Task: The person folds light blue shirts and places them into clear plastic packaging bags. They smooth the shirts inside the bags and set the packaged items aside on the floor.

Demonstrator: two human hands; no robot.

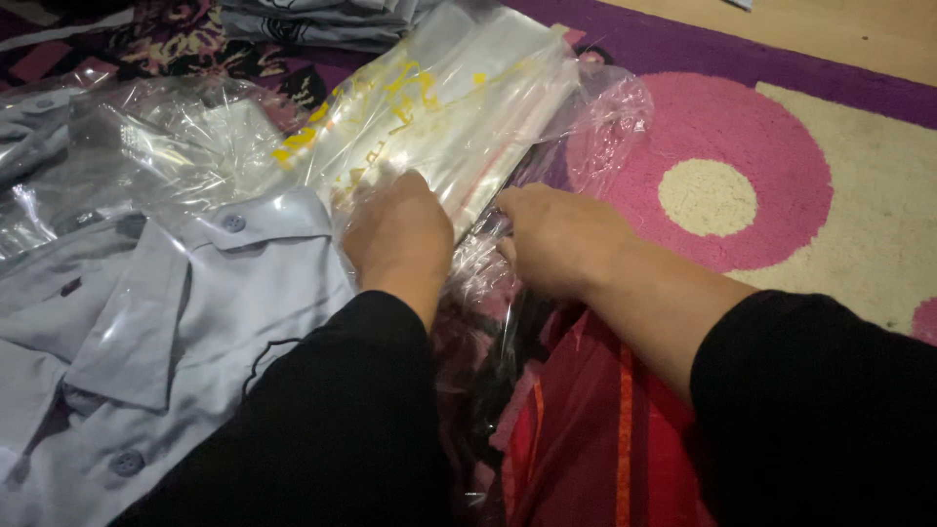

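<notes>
A stack of clear plastic bags with yellow print (439, 107) lies slanted across the middle. My left hand (398, 239) rests on its near end, fingers curled into the plastic. My right hand (558, 237) grips the same bags' lower edge just to the right, fingers tucked under out of sight. A folded grey collared shirt (185, 312) with buttons lies to the left of my left hand, wrapped in clear plastic. Both my forearms wear black sleeves.
A purple rug with a pink and cream circle (722, 176) spreads to the right. Red cloth (595, 439) lies under my right forearm. More folded grey clothes (312, 21) sit at the top, and crumpled clear plastic (146, 146) lies at the left.
</notes>
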